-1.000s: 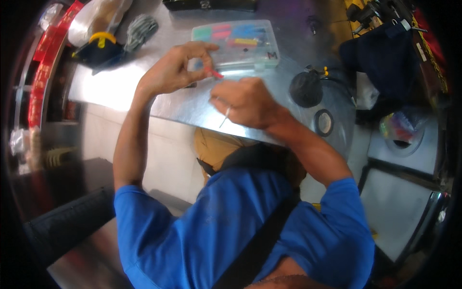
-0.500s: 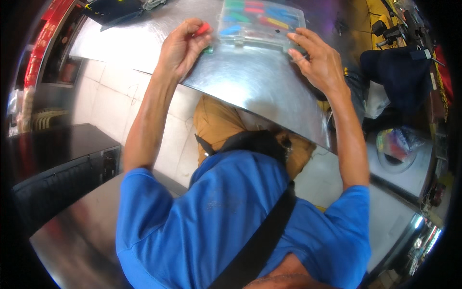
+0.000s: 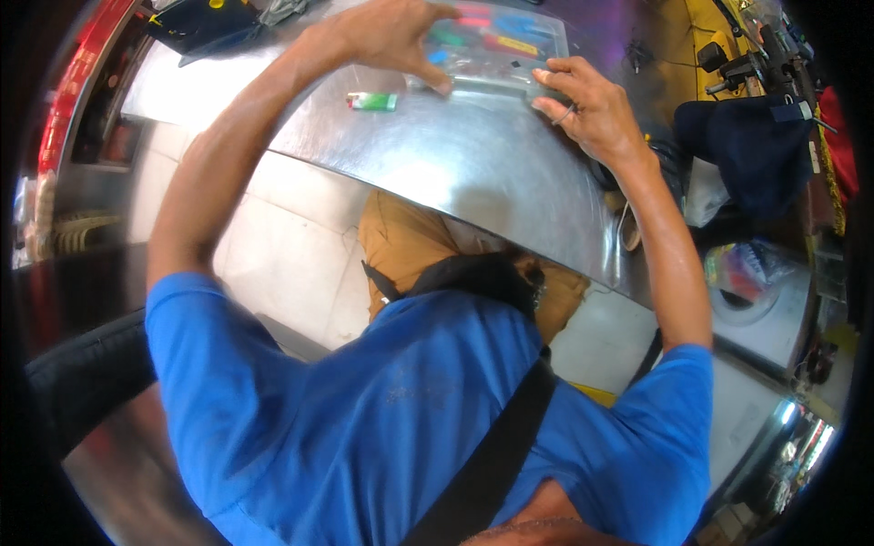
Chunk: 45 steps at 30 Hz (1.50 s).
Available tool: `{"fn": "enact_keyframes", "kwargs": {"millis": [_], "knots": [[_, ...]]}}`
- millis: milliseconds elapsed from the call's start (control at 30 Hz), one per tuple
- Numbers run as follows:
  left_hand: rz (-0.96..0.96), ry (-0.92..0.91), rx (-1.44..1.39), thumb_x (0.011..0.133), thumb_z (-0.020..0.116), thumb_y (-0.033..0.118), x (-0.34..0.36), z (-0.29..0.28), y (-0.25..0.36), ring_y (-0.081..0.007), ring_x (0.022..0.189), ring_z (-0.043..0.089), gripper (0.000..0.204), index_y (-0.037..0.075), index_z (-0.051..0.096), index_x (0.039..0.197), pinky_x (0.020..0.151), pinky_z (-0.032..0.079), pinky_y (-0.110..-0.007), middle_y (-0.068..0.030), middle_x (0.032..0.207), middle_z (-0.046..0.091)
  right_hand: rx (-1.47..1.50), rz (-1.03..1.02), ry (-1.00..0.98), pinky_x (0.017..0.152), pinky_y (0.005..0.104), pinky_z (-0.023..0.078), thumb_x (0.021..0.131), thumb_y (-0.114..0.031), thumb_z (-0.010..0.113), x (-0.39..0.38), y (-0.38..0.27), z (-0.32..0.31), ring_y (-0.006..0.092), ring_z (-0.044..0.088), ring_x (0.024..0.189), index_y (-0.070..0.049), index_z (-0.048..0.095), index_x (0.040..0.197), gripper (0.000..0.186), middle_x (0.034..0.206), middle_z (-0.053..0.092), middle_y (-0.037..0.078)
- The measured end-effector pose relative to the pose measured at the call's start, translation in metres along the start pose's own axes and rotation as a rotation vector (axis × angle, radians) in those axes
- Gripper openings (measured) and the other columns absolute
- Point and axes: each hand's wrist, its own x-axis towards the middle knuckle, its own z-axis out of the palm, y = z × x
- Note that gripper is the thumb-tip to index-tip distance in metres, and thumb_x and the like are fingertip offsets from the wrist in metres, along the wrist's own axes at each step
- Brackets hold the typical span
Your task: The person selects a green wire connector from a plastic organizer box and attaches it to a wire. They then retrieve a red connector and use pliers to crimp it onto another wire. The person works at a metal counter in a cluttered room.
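A clear plastic storage box (image 3: 492, 84) with red, blue, green and yellow things inside lies on a shiny metal table (image 3: 437, 173). My left hand (image 3: 393, 35) reaches around its left end, thumb at the near edge and fingers spread over the lid; the far fingertips run near the picture's top. At the near right corner, my right hand (image 3: 596, 107) has its thumb and curled fingers closed on the box. A green and white lighter with a red end (image 3: 372, 102) rests on the table, left of the box and apart from both hands.
Dark cloth (image 3: 205, 27) lies at the table's far left. To the right are a dark blue cloth item (image 3: 742, 136), yellow and black gear (image 3: 715, 53) and a white roll-like ring with a coloured plastic bag (image 3: 751, 273). The table's near edge runs just before my legs.
My left hand has moved from beside the box onto its left end; the red piece it held is out of sight there. The lighter now shows fully. My right hand stays at its corner.
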Motion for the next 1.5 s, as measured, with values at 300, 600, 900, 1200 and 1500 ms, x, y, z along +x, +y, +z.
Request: {"fn": "enact_keyframes", "kwargs": {"millis": [300, 600, 900, 1200, 1500], "knots": [[0.161, 0.045, -0.036, 0.066, 0.089, 0.04, -0.003, 0.01, 0.004, -0.0313, 0.082, 0.071, 0.089, -0.002, 0.055, 0.137, 0.076, 0.057, -0.035, -0.0246, 0.093, 0.07, -0.083, -0.122, 0.047, 0.072, 0.0396, 0.058, 0.081, -0.016, 0.076, 0.006, -0.015, 0.004, 0.0294, 0.069, 0.081, -0.006, 0.064, 0.1, 0.025, 0.098, 0.063, 0.009], [0.05, 0.039, 0.08, 0.069, 0.086, 0.042, -0.007, 0.001, 0.014, -0.0288, 0.078, 0.071, 0.087, 0.007, 0.053, 0.141, 0.072, 0.056, -0.036, -0.0187, 0.084, 0.071, -0.068, 0.012, -0.056, 0.074, 0.0422, 0.057, 0.08, -0.019, 0.077, 0.009, -0.025, 0.0, 0.0342, 0.069, 0.085, -0.004, 0.065, 0.107, 0.033, 0.107, 0.064, 0.012], [-0.305, 0.263, -0.09, 0.07, 0.082, 0.062, -0.052, 0.014, -0.008, -0.0312, 0.089, 0.07, 0.094, 0.008, 0.052, 0.141, 0.077, 0.058, -0.041, -0.0195, 0.096, 0.069, -0.063, 0.376, 0.013, 0.092, 0.0429, 0.053, 0.083, -0.042, 0.075, 0.013, -0.008, -0.012, 0.0385, 0.068, 0.103, 0.007, 0.061, 0.124, 0.065, 0.118, 0.066, 0.027], [-0.157, 0.348, 0.005, 0.069, 0.083, 0.057, -0.028, 0.037, 0.004, -0.0298, 0.081, 0.07, 0.089, 0.003, 0.058, 0.135, 0.073, 0.056, -0.042, -0.0214, 0.096, 0.07, 0.098, 0.671, -0.142, 0.076, 0.047, 0.055, 0.078, -0.053, 0.076, 0.036, 0.01, 0.007, 0.0378, 0.072, 0.084, 0.007, 0.071, 0.087, 0.061, 0.088, 0.071, 0.028], [-0.335, 0.311, -0.178, 0.069, 0.089, 0.035, -0.018, 0.026, 0.027, -0.0275, 0.074, 0.069, 0.075, 0.004, 0.062, 0.132, 0.069, 0.054, -0.038, -0.0204, 0.097, 0.071, 0.307, 0.767, -0.143, 0.068, 0.041, 0.054, 0.079, -0.053, 0.078, 0.04, 0.03, 0.011, 0.029, 0.069, 0.07, 0.004, 0.065, 0.08, 0.058, 0.074, 0.069, 0.019]]}}
